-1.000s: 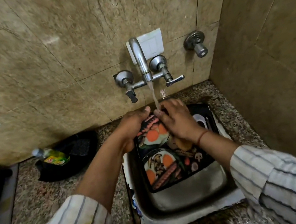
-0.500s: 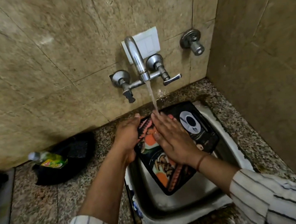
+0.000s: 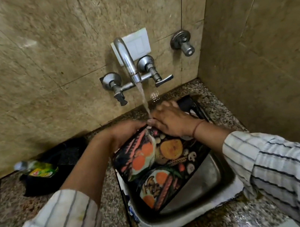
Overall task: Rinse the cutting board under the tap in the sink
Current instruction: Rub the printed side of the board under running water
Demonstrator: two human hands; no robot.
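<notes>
Overhead, from the head view, the board (image 3: 164,162) showed a dark printed face with orange slices, mushrooms and plates of food. It stood tilted in the sink (image 3: 206,188), its long axis running from the near-left low end up toward the far right, top edge under the tap (image 3: 127,60). Water (image 3: 144,100) fell onto that top edge. The left hand (image 3: 126,131) had its fingers clamped on the board's upper left edge. The right hand (image 3: 172,121) lay flat on the upper face, fingers spread apart, holding nothing. Bare steel lay open to the board's right and near side. On the bench (image 3: 18,203) a bottle (image 3: 40,170) lay well left, apart from the sink.
</notes>
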